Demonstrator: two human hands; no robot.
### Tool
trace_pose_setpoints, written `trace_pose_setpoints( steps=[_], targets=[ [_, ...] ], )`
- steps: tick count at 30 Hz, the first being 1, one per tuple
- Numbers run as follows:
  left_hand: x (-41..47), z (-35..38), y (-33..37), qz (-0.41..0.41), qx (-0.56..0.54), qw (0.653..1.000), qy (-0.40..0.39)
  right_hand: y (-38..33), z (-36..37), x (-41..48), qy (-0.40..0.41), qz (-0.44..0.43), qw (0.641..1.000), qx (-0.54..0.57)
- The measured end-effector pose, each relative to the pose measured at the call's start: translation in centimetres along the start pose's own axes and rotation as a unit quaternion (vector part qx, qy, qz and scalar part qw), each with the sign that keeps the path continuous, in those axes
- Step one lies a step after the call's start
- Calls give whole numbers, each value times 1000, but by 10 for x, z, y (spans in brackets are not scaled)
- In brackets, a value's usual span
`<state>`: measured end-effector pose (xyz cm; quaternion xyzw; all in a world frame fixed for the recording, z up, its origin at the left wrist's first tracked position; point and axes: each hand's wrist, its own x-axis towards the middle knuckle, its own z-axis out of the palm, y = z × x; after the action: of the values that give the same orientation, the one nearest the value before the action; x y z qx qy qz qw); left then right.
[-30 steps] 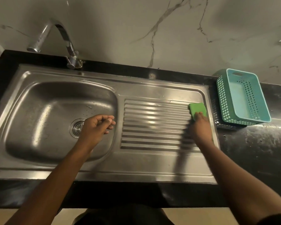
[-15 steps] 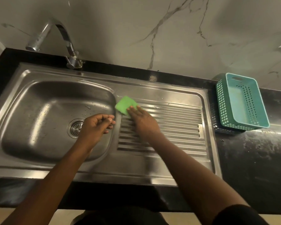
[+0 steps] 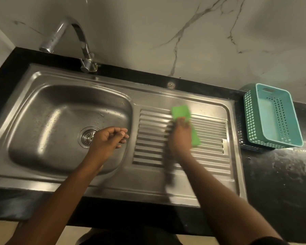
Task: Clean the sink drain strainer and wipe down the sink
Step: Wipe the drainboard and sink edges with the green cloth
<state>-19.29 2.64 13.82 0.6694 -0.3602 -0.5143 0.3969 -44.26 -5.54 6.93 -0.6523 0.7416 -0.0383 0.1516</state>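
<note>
Your right hand (image 3: 179, 137) presses a green cloth (image 3: 182, 113) flat against the ribbed drainboard (image 3: 210, 138) of the stainless steel sink (image 3: 148, 188), fingers closed down on the fabric; the hand and cloth are smeared with motion blur. Your left hand (image 3: 107, 138) hovers over the right side of the basin (image 3: 48, 124), fingers loosely curled toward the thumb and holding nothing. The drain strainer (image 3: 87, 137) sits seated in the basin floor, just left of that hand, and the basin holds only scattered water droplets. The curved chrome tap (image 3: 69, 38) stands behind the basin's far edge. At the right, on the black countertop (image 3: 281, 183), a teal perforated basket (image 3: 272, 115) rests tilted, empty inside, atop something dark you cannot make out.
</note>
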Motion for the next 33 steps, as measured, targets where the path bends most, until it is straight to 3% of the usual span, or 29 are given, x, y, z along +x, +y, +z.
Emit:
trace_pose_setpoints(
  steps=[3,5,9,13,16,19,22,25,28,30,33],
  targets=[
    [-3,0,2,-2,0,1000,1,-83,27,-15,-60,-153,986,-2],
    [-3,-3,5,-1,4,1000,12,-108,25,-8,-82,-191,978,6],
    [0,-4,4,-3,-7,1000,21,-49,6,11,-90,-264,959,-48],
    [2,4,1,-11,-8,1000,11,62,-27,30,-26,-98,994,-31],
    [2,6,-1,-12,-16,1000,7,127,-51,46,-14,-4,999,-42],
    [1,1,0,-9,-19,1000,13,123,-45,55,18,74,997,-34],
    [1,-5,0,-8,-20,999,27,61,-25,52,38,99,994,-2],
    [0,-11,-1,-13,-11,999,32,-26,4,36,-14,-29,999,9],
    [0,-14,0,-10,-10,999,40,-97,26,25,-81,-168,982,7],
    [2,-17,2,-7,-6,999,49,-109,25,27,-103,-217,971,-1],
    [6,-18,2,0,-3,999,46,-66,12,39,-94,-291,950,-56]
  ],
)
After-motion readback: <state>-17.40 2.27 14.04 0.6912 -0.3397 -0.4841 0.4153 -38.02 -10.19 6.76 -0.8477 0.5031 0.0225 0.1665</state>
